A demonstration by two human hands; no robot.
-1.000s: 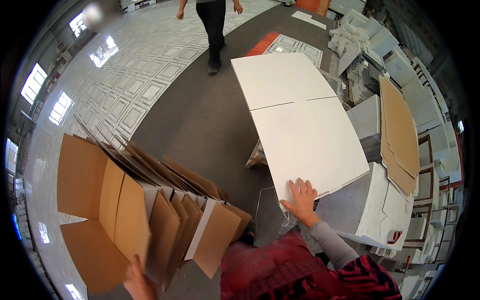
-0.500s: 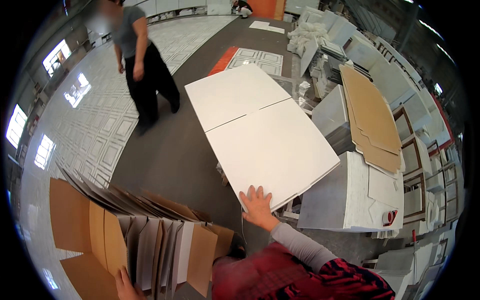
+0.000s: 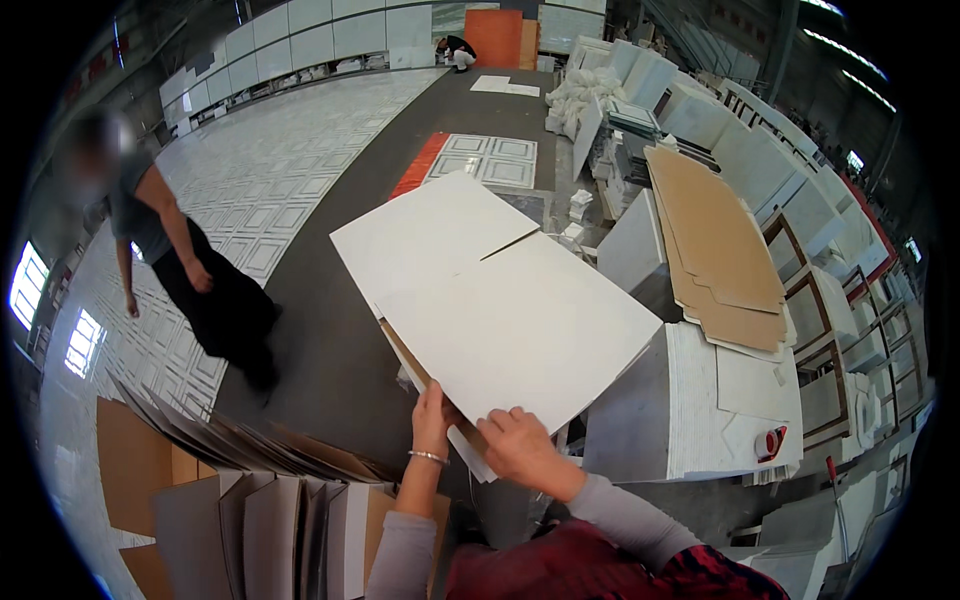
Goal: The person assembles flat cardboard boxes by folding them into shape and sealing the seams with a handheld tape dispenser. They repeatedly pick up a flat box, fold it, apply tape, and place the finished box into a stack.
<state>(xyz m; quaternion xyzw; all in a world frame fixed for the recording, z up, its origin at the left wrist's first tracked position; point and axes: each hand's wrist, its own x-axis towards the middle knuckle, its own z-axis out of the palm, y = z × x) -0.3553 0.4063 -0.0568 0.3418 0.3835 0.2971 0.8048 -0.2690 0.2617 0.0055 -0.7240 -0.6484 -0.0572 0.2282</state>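
Observation:
A large white flat carton (image 3: 500, 300) with a brown underside lies tilted in front of me, its near flap at chest height. My left hand (image 3: 430, 415) grips the near left edge of that flap from below, thumb on the brown side. My right hand (image 3: 515, 445) presses on the white near edge, fingers curled over it. Both sleeves are grey, over a red patterned top.
Flattened brown cartons (image 3: 250, 500) stand fanned at lower left. A person in dark clothes (image 3: 190, 280) walks on the left. A stack of brown cardboard sheets (image 3: 715, 240) lies on white boxes (image 3: 700, 410) at right, with a red tape roll (image 3: 770, 440).
My left hand came up from the fanned brown cartons to the white carton's near edge. The other person walked nearer along the left. My view swung left and down.

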